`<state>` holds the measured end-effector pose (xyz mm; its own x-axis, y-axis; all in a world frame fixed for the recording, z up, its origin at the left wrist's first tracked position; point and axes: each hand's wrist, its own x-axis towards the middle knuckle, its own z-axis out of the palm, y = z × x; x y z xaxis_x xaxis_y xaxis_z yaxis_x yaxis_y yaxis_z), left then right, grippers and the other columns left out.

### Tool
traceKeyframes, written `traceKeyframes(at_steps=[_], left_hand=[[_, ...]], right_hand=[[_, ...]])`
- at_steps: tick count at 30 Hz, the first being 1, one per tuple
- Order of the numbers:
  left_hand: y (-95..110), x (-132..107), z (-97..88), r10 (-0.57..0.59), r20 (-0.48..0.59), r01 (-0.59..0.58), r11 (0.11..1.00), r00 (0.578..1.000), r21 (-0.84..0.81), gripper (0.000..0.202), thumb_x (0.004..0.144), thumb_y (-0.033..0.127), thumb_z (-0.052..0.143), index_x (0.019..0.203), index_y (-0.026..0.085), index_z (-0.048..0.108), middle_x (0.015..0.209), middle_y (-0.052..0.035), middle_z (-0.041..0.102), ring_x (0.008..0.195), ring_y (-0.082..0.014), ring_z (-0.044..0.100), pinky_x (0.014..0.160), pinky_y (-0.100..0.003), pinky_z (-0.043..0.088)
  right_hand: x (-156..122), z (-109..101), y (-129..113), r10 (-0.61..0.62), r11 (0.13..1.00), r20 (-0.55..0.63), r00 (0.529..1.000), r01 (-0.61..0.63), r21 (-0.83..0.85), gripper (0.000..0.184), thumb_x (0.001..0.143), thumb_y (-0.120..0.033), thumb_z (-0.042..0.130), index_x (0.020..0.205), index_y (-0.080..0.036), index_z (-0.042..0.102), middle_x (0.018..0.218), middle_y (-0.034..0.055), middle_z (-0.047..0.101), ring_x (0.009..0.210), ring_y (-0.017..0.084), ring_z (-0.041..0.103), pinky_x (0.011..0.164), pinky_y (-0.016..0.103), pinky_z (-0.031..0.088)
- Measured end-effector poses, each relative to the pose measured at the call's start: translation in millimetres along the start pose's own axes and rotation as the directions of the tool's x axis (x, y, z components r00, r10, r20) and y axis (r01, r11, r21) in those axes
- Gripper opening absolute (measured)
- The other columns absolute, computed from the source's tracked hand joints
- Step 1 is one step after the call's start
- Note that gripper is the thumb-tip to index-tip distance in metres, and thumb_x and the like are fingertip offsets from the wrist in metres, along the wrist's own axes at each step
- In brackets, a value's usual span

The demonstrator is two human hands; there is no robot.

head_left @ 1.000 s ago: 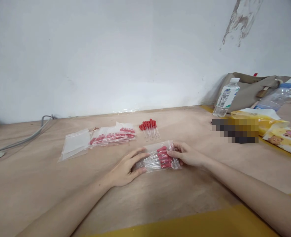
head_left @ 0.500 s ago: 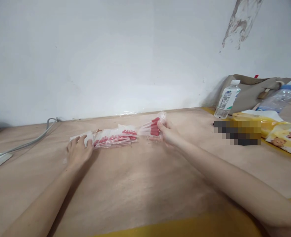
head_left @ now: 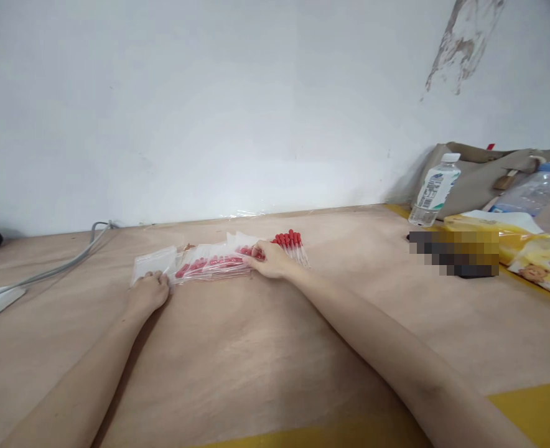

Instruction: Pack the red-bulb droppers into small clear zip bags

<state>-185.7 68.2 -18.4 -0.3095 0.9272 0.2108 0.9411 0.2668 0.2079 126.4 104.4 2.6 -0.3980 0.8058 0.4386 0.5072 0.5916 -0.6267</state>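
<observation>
Lying on the pile of filled bags [head_left: 209, 262], the right hand [head_left: 271, 259] has fingers pressed together, while the left hand [head_left: 148, 290], fingers curled, touches the empty bags [head_left: 151, 261] just left of it.

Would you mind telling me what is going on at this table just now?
A person is working bare-handed at a wooden table. The right hand rests on a pile of clear bags filled with red-capped droppers, while the left hand touches the empty clear bags beside that pile. A loose bunch of red-capped droppers lies just past the right hand.
</observation>
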Motion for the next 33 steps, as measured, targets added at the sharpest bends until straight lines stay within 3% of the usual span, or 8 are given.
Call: traceKeyframes(at_steps=[7,13,14,16,18,20,26,33], left_hand=[[20,-10,-21.4,-0.149,-0.207,0.108,0.974,0.967,-0.200,0.053,0.091,0.043,0.017,0.106,0.013,0.057,0.097,-0.0173,0.064,0.099,-0.0390,0.056,0.076,-0.051,0.045],[99,-63,-30.4,0.297,-0.301,-0.392,0.857,0.906,-0.334,0.053,0.093,0.047,0.018,0.126,0.018,0.048,0.127,-0.0040,0.053,0.119,-0.0216,0.046,0.098,-0.034,0.040],[112,-77,-28.9,0.434,-0.256,-0.501,0.795,0.864,-0.342,0.050,0.092,0.048,0.023,0.123,0.021,0.051,0.127,-0.0015,0.053,0.119,-0.0202,0.046,0.100,-0.033,0.038],[133,-103,-24.6,0.779,-0.078,-0.740,0.553,0.622,-0.384,0.044,0.095,0.040,0.024,0.129,0.022,0.045,0.136,-0.0026,0.042,0.128,-0.0212,0.034,0.106,-0.041,0.027],[145,-123,-19.9,0.891,0.101,-0.801,0.443,0.442,-0.403,0.044,0.092,0.041,0.035,0.134,0.026,0.037,0.142,-0.0027,0.030,0.132,-0.0225,0.026,0.108,-0.047,0.020],[149,-132,-16.0,0.913,0.185,-0.817,0.407,0.363,-0.408,0.048,0.090,0.043,0.042,0.135,0.027,0.035,0.144,-0.0044,0.027,0.133,-0.0237,0.023,0.108,-0.049,0.017],[145,-128,-13.3,0.920,0.185,-0.811,0.393,0.346,-0.435,0.044,0.090,0.038,0.042,0.133,0.028,0.038,0.143,-0.0035,0.028,0.133,-0.0221,0.022,0.108,-0.048,0.015],[146,-132,-12.0,0.901,0.109,-0.774,0.419,0.421,-0.475,0.037,0.091,0.034,0.042,0.126,0.025,0.049,0.139,-0.0056,0.037,0.131,-0.0231,0.028,0.107,-0.047,0.024]], right_hand=[[-3,-56,53,0.368,0.915,-0.335,0.868,-0.402,-0.038,0.013,0.073,-0.029,0.053,0.071,-0.017,0.059,0.076,0.0037,0.063,0.072,0.013,0.056,0.066,0.024,0.039],[-11,-63,88,0.523,0.835,-0.318,0.791,-0.551,0.004,0.022,0.061,-0.038,0.063,0.065,-0.017,0.061,0.073,0.0043,0.064,0.070,0.015,0.057,0.060,0.024,0.040],[-10,-61,88,0.532,0.830,-0.311,0.787,-0.557,0.010,0.024,0.060,-0.040,0.064,0.067,-0.017,0.061,0.074,0.0042,0.064,0.071,0.015,0.057,0.060,0.023,0.040],[-9,-58,88,0.550,0.820,-0.301,0.779,-0.572,0.017,0.028,0.058,-0.042,0.065,0.070,-0.017,0.061,0.077,0.0045,0.065,0.072,0.015,0.058,0.060,0.024,0.040],[-6,-56,87,0.567,0.809,-0.298,0.768,-0.588,0.021,0.030,0.057,-0.040,0.065,0.075,-0.016,0.062,0.080,0.0056,0.065,0.075,0.016,0.058,0.062,0.024,0.041],[-5,-56,87,0.578,0.800,-0.296,0.760,-0.599,0.022,0.032,0.057,-0.037,0.065,0.080,-0.015,0.062,0.084,0.0067,0.065,0.079,0.017,0.059,0.065,0.024,0.041],[-3,-59,88,0.618,0.776,-0.233,0.751,-0.629,0.033,0.026,0.056,-0.034,0.065,0.073,-0.015,0.064,0.076,0.0056,0.065,0.072,0.017,0.060,0.059,0.024,0.041],[-3,-61,82,0.609,0.782,-0.204,0.766,-0.623,-0.004,0.008,0.054,-0.024,0.061,0.054,-0.016,0.059,0.055,0.0025,0.058,0.058,0.016,0.056,0.051,0.024,0.037]])
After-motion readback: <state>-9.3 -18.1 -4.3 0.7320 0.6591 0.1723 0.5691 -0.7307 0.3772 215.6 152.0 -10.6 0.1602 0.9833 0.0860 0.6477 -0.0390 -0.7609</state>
